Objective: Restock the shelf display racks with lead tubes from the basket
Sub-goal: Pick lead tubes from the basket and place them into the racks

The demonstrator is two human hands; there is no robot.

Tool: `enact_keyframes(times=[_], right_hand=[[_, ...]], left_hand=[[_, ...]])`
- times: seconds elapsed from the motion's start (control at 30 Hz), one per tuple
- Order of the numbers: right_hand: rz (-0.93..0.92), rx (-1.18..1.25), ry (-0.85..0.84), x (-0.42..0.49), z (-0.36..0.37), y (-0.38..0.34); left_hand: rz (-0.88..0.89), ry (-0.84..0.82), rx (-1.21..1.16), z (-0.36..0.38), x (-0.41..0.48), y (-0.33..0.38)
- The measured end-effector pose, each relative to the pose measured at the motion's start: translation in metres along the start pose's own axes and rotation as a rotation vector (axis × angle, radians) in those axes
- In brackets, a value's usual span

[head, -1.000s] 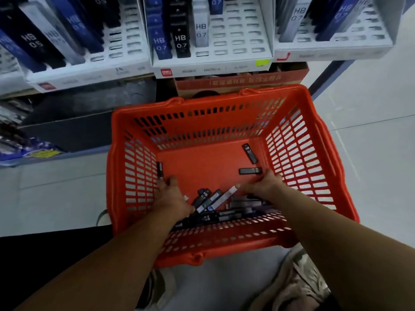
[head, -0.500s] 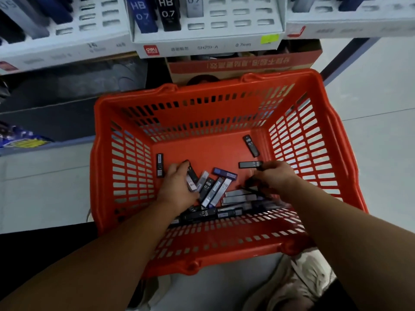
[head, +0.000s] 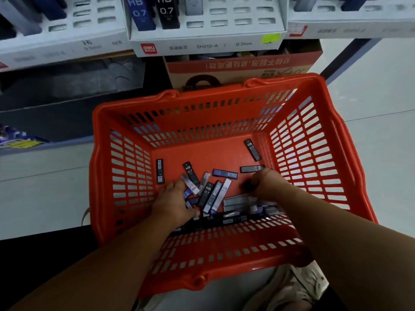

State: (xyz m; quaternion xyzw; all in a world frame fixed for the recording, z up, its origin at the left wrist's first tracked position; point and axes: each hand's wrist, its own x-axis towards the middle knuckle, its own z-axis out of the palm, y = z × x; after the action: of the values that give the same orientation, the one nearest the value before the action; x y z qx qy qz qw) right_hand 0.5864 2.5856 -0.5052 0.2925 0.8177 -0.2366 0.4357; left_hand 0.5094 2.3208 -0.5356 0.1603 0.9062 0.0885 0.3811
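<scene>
The left hand lay knuckles-up on the lead tubes, its fingers pressed down into the heap. Whether it gripped any tube could not be told, because the fingertips were hidden. The right hand was closed, its fingers curled round a dark tube of which only one end showed.

The tubes lay loose on the floor of the orange basket, most of them heaped against the near wall. A few lay apart:
- a blue tube just beyond the heap
- a black tube beside the left wall
- two black tubes near the far right corner

Beyond the basket stood a cardboard box. Above it sat the white racks; the middle one was labelled 0.7mm and held few tubes, with many slots bare.

Step in hand, as judged: gathering tubes from the basket — the first half of a restock cycle. No tube was on its way to a rack, and much stock lay in the basket, so the task looked far from done.

The next move called for a firm hold on a sorted handful, a lift clear of the basket wall and a check of each printed grade against the rack label. Each tube then needed to go upright into a bare slot.
</scene>
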Motion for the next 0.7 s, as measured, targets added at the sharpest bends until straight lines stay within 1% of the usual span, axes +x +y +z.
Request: enact_keyframes(times=[0.03, 0.1, 0.13, 0.17, 0.2, 0.27, 0.33, 0.4, 0.47, 0.53, 0.57, 0.63, 0.7], right_hand=[[0.024, 0.155, 0.068, 0.004, 0.003, 0.005], [0.08, 0.614, 0.156, 0.009, 0.008, 0.011], [0.105, 0.818, 0.155, 0.009, 0.009, 0.013], [0.113, 0.961, 0.135, 0.008, 0.01, 0.013], [0.102, 1.038, 0.11, 0.007, 0.01, 0.014], [0.051, 1.084, 0.084, 0.003, 0.007, 0.011], [0.006, 1.131, 0.103, 0.001, 0.006, 0.01], [-0.012, 1.181, 0.18, 0.0, 0.004, 0.008], [-0.023, 1.13, 0.321, -0.001, 0.002, 0.007], [-0.012, 0.926, 0.478, 0.005, -0.001, 0.008], [-0.022, 0.842, 0.505, 0.008, -0.002, 0.006], [-0.036, 0.773, 0.424, 0.01, -0.004, -0.001], [-0.033, 0.747, 0.343, 0.021, -0.004, -0.003]], left_hand=[[0.01, -0.002, -0.002, 0.001, 0.002, -0.002], [0.006, -0.003, -0.047, 0.001, 0.008, -0.002], [-0.018, 0.012, -0.094, 0.001, 0.011, -0.001], [-0.041, 0.051, -0.15, 0.0, 0.013, 0.001], [-0.065, 0.096, -0.209, -0.002, 0.017, 0.004], [-0.096, 0.169, -0.317, -0.009, 0.023, 0.013], [-0.103, 0.19, -0.417, -0.014, 0.025, 0.024], [-0.069, 0.165, -0.502, -0.015, 0.025, 0.03], [-0.028, 0.164, -0.526, -0.013, 0.022, 0.033], [0.006, 0.242, -0.404, -0.008, 0.019, 0.035], [0.011, 0.295, -0.307, -0.006, 0.016, 0.036], [-0.021, 0.382, -0.127, -0.006, 0.013, 0.036], [-0.059, 0.418, 0.008, -0.011, 0.014, 0.032]])
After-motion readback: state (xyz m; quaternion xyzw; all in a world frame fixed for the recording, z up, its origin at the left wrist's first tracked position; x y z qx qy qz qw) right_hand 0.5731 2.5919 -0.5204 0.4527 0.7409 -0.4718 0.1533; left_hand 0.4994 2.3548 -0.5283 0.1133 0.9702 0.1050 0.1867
